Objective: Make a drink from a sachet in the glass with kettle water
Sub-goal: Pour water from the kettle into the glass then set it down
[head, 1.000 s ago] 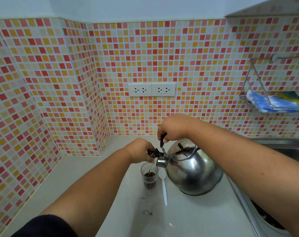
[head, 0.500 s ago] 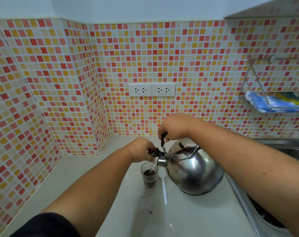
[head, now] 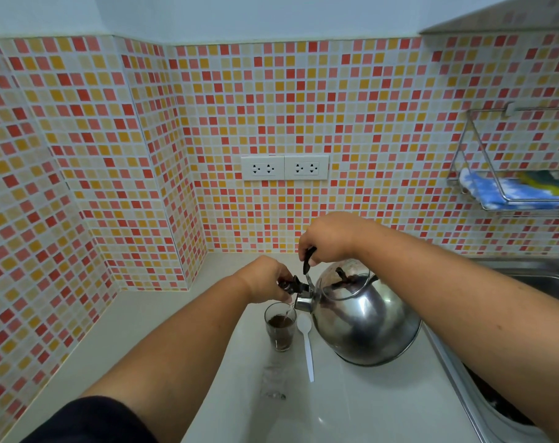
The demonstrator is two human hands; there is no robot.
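A shiny steel kettle (head: 364, 318) is tilted to the left over a small clear glass (head: 280, 327) on the white counter. A thin stream of water runs from the spout into the glass, which holds dark brown liquid. My right hand (head: 327, 238) grips the kettle's black handle from above. My left hand (head: 267, 279) pinches the black spout cap and holds it up. A white plastic spoon (head: 307, 346) lies between glass and kettle. An empty clear sachet (head: 273, 383) lies in front of the glass.
A steel sink (head: 527, 279) borders the counter (head: 150, 340) on the right. A wire rack (head: 508, 187) with a blue cloth hangs on the tiled wall at right. Two white sockets (head: 284, 167) sit on the back wall. Tiled walls enclose the back and left.
The hands and the kettle have hardly moved. Water keeps pouring, and the dark liquid in the glass stands slightly higher.
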